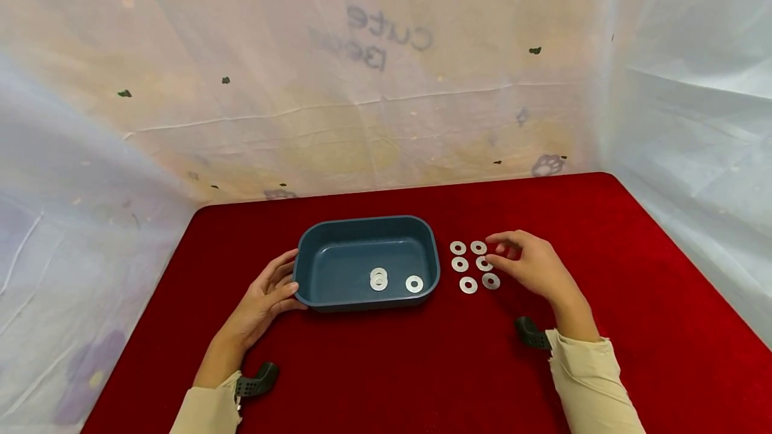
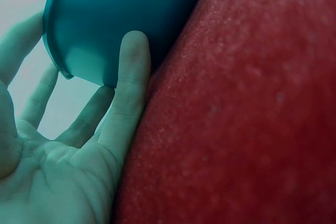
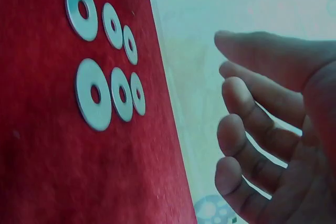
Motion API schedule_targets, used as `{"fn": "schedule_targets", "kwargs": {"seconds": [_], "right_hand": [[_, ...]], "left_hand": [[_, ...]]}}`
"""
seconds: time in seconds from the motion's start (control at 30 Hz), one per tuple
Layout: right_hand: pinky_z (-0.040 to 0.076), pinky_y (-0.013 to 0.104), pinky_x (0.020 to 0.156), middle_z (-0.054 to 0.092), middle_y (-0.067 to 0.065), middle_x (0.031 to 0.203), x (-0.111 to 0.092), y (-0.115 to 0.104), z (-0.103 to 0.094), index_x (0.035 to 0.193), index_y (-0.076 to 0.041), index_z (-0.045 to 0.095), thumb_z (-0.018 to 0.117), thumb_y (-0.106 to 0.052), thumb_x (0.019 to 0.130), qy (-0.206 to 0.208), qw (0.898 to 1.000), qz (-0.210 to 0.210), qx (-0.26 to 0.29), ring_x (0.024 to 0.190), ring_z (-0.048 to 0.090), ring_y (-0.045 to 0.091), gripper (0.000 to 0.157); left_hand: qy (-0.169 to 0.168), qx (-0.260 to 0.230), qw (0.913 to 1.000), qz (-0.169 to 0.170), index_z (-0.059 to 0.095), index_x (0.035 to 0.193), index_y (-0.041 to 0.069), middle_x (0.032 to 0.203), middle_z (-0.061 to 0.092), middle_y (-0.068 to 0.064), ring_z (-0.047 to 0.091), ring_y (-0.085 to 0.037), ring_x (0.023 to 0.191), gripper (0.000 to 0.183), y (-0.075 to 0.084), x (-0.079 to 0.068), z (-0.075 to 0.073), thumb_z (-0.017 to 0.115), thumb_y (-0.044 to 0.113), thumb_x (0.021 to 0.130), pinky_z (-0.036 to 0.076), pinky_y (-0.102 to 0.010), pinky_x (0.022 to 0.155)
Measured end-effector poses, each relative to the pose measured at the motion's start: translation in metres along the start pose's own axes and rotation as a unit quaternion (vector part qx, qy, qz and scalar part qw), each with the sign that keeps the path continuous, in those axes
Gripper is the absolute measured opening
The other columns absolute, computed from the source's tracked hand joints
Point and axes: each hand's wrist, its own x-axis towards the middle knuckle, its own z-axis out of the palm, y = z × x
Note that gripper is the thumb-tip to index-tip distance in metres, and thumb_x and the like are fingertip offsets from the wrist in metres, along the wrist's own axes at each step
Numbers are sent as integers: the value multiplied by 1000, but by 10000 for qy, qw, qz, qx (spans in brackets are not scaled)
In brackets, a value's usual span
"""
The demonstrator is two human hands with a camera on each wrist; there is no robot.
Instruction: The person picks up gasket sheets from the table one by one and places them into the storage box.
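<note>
A blue-grey rectangular tray (image 1: pixel 362 221) with rounded corners sits on the red table. My left hand (image 1: pixel 258 303) steadies its left end, the fairly straight fingers touching the outer wall and the thumb at the rim. In the left wrist view, one finger (image 2: pixel 134 72) lies along the wall close to the cloth. Inside the tray are two overlapping flat metal washers (image 1: pixel 378 283) and a separate washer (image 1: pixel 414 284). My right hand (image 1: pixel 531 266) hovers above several washers (image 1: pixel 460 264) right of the tray, holding nothing. Its fingers (image 3: pixel 231 135) bend loosely, thumb apart.
The washers beside the tray lie flat in two columns on the red cloth (image 1: pixel 410 367). A pale printed sheet (image 1: pixel 374 119) hangs behind the table, with whitish sheeting (image 1: pixel 693 132) at the sides. Both wrists carry black mounts (image 1: pixel 256 380).
</note>
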Motion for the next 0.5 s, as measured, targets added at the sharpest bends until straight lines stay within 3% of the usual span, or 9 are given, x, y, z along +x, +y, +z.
{"fn": "schedule_targets", "kwargs": {"seconds": [0.5], "right_hand": [[44,26,68,65,6,95,0,24,6,108,-12,76,81,-19,83,-824,9961,-309,-51,80,50,14,27]], "left_hand": [[-58,4,10000,75,22,159,18,153,34,-9,58,-15,121,62,-1,0,-1,47,3,104,60,-37,85]]}}
